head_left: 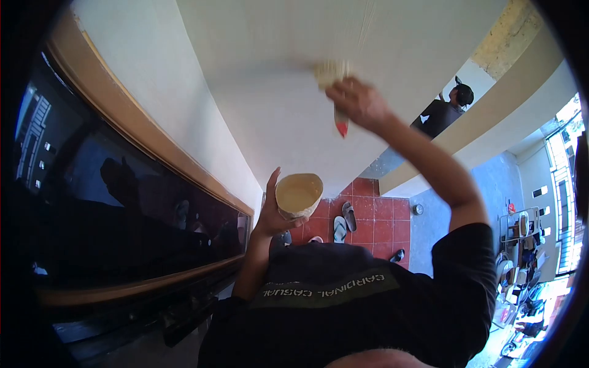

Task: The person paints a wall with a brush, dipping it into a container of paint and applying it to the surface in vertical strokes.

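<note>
My right hand (361, 104) is raised and closed around the handle of a wide paintbrush (332, 73), whose red handle end pokes out below the fist. The pale bristles are right at the white wall (276, 116), and both hand and brush are slightly blurred. Lower down, my left hand (270, 213) grips a pale bowl-like container (299, 193) from its side and underneath, thumb up along the rim. Inside it shows a cream-coloured surface.
A dark glass window in a wooden frame (153, 153) runs along the left. Sandals (340, 229) lie on the red tiled floor (381, 230). Past the pillar (472, 132) at right stands another person (445, 113) in a dark cap. Chairs and stacked items (518, 264) fill the far right.
</note>
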